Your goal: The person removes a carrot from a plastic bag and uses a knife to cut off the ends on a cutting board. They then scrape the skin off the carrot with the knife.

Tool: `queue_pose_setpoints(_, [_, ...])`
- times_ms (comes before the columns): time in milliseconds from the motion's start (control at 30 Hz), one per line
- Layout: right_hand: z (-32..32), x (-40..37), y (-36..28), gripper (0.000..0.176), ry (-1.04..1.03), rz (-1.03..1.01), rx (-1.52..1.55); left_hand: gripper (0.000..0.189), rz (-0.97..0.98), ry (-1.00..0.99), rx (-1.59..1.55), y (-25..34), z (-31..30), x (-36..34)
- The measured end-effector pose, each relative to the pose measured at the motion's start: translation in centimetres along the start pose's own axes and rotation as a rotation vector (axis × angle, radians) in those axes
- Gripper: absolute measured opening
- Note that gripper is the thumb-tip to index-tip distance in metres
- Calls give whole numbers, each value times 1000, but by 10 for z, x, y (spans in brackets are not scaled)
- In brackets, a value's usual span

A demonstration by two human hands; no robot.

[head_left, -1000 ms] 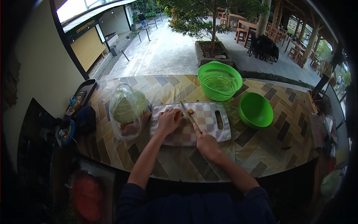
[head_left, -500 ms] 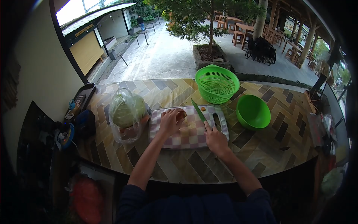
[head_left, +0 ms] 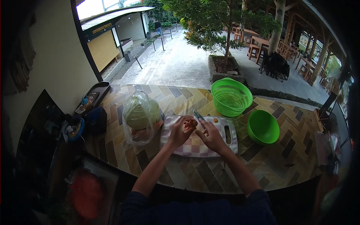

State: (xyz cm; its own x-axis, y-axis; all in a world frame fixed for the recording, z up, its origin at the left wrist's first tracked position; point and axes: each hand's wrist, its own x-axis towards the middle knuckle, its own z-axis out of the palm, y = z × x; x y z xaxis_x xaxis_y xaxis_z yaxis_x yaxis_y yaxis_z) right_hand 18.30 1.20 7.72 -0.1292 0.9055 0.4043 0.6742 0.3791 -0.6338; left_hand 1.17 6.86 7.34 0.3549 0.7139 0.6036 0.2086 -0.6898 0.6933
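Observation:
My left hand (head_left: pixel 179 133) is closed around a carrot (head_left: pixel 193 123), holding it up over the checkered cutting board (head_left: pixel 193 150) with its round end showing. In my right hand (head_left: pixel 211 138) is a knife (head_left: pixel 198 114), its blade pointing up and away, close beside the carrot. The handle is mostly hidden by my fingers. A small orange slice (head_left: pixel 215 120) lies on the board near its far edge, to the right of the blade. Left of the board stands a clear plastic bag (head_left: pixel 137 137) with a pale green cabbage (head_left: pixel 141 114) inside.
A green colander (head_left: pixel 231 98) stands behind the board at the right, with a green bowl (head_left: pixel 263 127) in front of it. A black tray (head_left: pixel 99 90) with small items sits at the table's left end. Beyond the patterned table (head_left: pixel 180 170) are a planted tree and a distant person (head_left: pixel 158 27).
My left hand has lifted and turned the carrot. My right hand has brought the knife leftward, closer to it. The whole view has shifted, moving the scene right and down.

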Motion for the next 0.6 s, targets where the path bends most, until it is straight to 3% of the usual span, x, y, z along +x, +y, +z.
queue_pose_setpoints(67, [10, 14, -10, 52, 57, 10, 336, 38, 56, 32, -2, 4, 0, -3])
queue_pose_setpoints(100, [8, 20, -14, 49, -71, 83, 413, 38, 82, 53, 11, 7, 2, -5])
queue_pose_setpoints(267, [18, 23, -24, 38, 11, 33, 516, 43, 93, 118, 35, 19, -5, -9])
queue_pose_setpoints(367, [23, 22, -19, 36, 127, -50, 434, 38, -352, 307, -220, 1, 11, -30])
queue_pose_setpoints(467, [26, 19, -18, 39, 191, -150, 288, 37, -788, 148, -1100, -6, 10, -32])
queue_pose_setpoints(600, [33, 11, -12, 43, 124, -188, 127, 30, -803, 81, -989, -11, 16, -28])
